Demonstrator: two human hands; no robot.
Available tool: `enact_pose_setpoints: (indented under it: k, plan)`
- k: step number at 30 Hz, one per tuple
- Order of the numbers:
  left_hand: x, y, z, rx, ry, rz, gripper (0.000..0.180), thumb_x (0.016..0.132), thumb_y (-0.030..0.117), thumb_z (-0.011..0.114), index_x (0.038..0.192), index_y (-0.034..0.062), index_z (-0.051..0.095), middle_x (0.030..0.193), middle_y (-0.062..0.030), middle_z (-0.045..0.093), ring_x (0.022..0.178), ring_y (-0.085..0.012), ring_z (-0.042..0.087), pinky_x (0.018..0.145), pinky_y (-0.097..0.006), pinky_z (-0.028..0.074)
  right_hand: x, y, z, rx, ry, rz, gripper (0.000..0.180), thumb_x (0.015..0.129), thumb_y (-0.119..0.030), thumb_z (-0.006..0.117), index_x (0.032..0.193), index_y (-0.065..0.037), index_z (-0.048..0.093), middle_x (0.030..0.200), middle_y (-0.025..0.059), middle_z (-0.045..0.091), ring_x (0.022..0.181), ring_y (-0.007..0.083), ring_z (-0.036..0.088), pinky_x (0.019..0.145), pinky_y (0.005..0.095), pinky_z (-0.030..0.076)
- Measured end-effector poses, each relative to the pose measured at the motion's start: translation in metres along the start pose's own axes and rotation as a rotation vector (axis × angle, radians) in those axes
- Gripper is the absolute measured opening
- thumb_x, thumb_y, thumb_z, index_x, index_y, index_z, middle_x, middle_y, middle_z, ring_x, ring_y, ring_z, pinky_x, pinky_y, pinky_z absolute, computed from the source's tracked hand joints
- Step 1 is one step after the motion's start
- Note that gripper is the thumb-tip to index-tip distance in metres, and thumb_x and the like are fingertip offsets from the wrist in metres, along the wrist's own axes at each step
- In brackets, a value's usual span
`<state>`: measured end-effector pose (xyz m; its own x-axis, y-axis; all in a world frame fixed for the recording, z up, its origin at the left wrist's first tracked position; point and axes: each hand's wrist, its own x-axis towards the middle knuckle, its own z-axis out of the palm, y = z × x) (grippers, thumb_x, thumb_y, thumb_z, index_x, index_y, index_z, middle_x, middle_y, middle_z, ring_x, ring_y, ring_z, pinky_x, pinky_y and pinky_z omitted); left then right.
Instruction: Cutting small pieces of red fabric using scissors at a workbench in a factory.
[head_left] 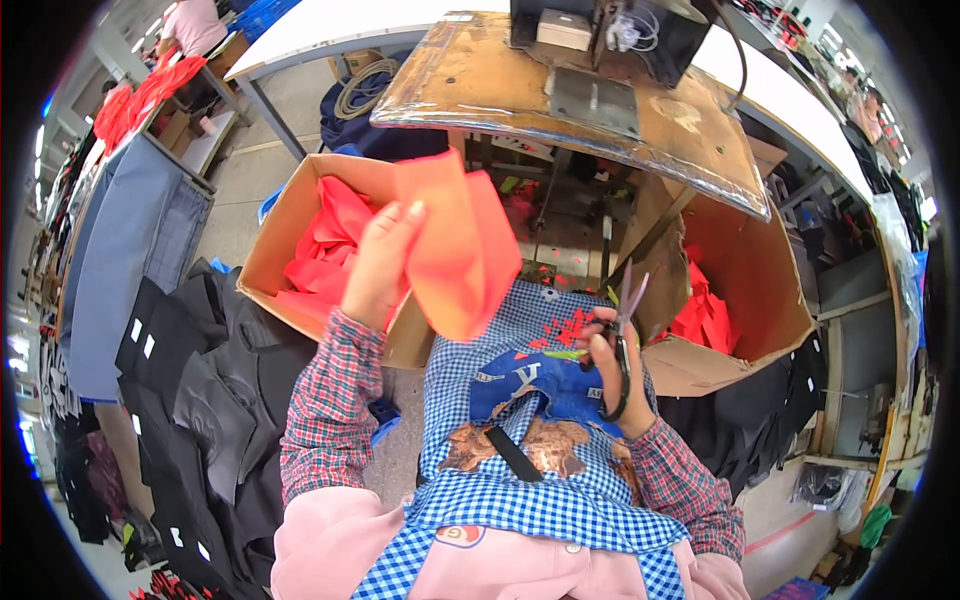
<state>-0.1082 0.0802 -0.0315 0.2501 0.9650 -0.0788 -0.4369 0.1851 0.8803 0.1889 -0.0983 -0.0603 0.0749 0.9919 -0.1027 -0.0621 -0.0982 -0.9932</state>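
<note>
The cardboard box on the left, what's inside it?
The cardboard box holds crumpled red-orange fabric pieces. The left hand and its held fabric piece cover the box's right part and bottom.

A worn wooden sewing table (480, 90) is filling the upper centre. Two cardboard boxes, one at centre left (285, 235) and one at right (760, 300), are holding red fabric. Dark garments (210, 390) are lying piled at lower left, with grey-blue cloth (130, 250) hanging beside them.
</note>
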Motion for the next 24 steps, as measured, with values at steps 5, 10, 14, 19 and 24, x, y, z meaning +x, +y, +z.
enact_pose_setpoints:
  k: [5, 10, 14, 19, 24]
  plan:
    - [-0.005, -0.082, 0.047, -0.178, -0.165, -0.374, 0.033, 0.104, 0.018, 0.055, 0.129, -0.0035, 0.058, 0.121, -0.0119, 0.068, 0.108, -0.0215, 0.068, 0.095, -0.036, 0.055, 0.002, 0.003, 0.01, -0.393, 0.048, -0.491, 0.069, 0.082, -0.009, 0.081, 0.139, -0.003, 0.043, 0.128, 0.0159, 0.055, 0.121, 0.0289, 0.056, 0.103, 0.0389, 0.046]
    - [-0.023, -0.128, 0.063, -0.198, -0.173, -0.612, 0.032, 0.103, 0.016, 0.057, 0.127, -0.0055, 0.059, 0.121, -0.0141, 0.068, 0.107, -0.0235, 0.068, 0.095, -0.037, 0.056, -0.002, 0.0, -0.011, -0.618, 0.088, -0.681, 0.063, 0.08, -0.001, 0.075, 0.136, -0.003, 0.046, 0.125, 0.0169, 0.058, 0.118, 0.0304, 0.06, 0.103, 0.0383, 0.045]
    - [-0.033, -0.138, 0.072, -0.201, -0.175, -0.718, 0.029, 0.102, 0.014, 0.058, 0.125, -0.0034, 0.06, 0.12, -0.0138, 0.068, 0.111, -0.0241, 0.067, 0.093, -0.036, 0.057, -0.006, 0.002, -0.013, -0.466, -0.108, -0.351, 0.037, 0.086, 0.0, 0.071, 0.121, -0.002, 0.06, 0.098, 0.0067, 0.067, 0.089, 0.0143, 0.067, 0.082, 0.0275, 0.053]
    - [-0.054, -0.117, 0.104, -0.187, -0.121, -0.629, 0.02, 0.101, 0.012, 0.059, 0.116, -0.0009, 0.063, 0.113, -0.0103, 0.069, 0.097, -0.0184, 0.068, 0.084, -0.033, 0.06, -0.006, 0.013, -0.024, -0.17, -0.058, -0.179, 0.038, 0.09, -0.008, 0.071, 0.126, -0.004, 0.058, 0.097, 0.0072, 0.067, 0.086, 0.0117, 0.065, 0.08, 0.0269, 0.054]
    - [-0.027, -0.135, 0.06, -0.385, 0.034, -0.72, 0.012, 0.095, 0.002, 0.062, 0.108, 0.001, 0.062, 0.105, -0.0074, 0.067, 0.09, -0.0178, 0.068, 0.078, -0.028, 0.061, -0.012, -0.017, -0.035, -0.336, -0.316, -0.357, 0.049, 0.087, -0.01, 0.077, 0.13, -0.003, 0.054, 0.111, 0.0066, 0.065, 0.107, 0.0191, 0.063, 0.097, 0.0321, 0.048]
